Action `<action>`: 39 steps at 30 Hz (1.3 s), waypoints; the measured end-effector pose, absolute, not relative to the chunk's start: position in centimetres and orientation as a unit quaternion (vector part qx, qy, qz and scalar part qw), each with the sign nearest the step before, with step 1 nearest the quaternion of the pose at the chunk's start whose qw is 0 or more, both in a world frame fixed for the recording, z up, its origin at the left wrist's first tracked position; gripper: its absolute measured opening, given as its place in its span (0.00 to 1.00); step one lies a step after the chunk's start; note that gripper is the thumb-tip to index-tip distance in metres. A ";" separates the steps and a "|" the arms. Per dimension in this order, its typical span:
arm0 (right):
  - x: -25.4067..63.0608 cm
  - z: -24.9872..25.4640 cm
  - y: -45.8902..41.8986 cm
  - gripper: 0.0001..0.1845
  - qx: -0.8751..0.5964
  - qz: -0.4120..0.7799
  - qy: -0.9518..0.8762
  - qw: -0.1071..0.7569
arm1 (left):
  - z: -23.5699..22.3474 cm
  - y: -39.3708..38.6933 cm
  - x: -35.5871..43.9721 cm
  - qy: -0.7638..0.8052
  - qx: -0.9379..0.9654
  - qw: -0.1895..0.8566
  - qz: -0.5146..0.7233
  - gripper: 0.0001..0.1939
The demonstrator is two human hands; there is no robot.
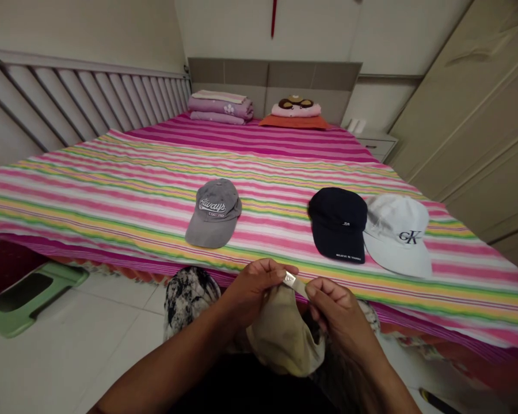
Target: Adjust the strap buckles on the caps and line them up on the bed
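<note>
A beige baseball cap point(280, 330) hangs over my lap, its back strap turned up and away from me. My left hand point(256, 287) pinches the strap beside its shiny metal buckle point(290, 279). On the other side of the buckle, my right hand point(330, 302) grips the strap between thumb and fingers. Beyond my hands a grey cap point(216, 213) with white lettering lies on the bed, left of centre. To the right are a dark navy cap point(339, 221) and a white cap point(399, 233) with dark letters, side by side and touching.
The bed carries a striped sheet point(133, 195). Folded purple bedding point(220, 108) and a pink and orange pile point(294, 115) lie by the headboard point(242, 75). A green plastic stool point(21, 299) stands on the floor at left. A wardrobe point(475, 115) rises at right.
</note>
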State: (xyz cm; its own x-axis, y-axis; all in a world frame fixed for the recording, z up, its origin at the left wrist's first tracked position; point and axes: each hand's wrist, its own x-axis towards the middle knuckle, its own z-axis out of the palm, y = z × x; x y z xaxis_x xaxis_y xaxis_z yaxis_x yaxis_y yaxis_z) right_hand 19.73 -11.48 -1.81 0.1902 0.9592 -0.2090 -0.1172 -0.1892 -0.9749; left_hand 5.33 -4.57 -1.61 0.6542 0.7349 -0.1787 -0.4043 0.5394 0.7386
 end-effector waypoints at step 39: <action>18.6 -2.8 -11.9 0.18 -0.425 0.625 -0.264 0.600 | -3.0 -4.7 4.9 0.210 0.492 0.797 0.279 0.10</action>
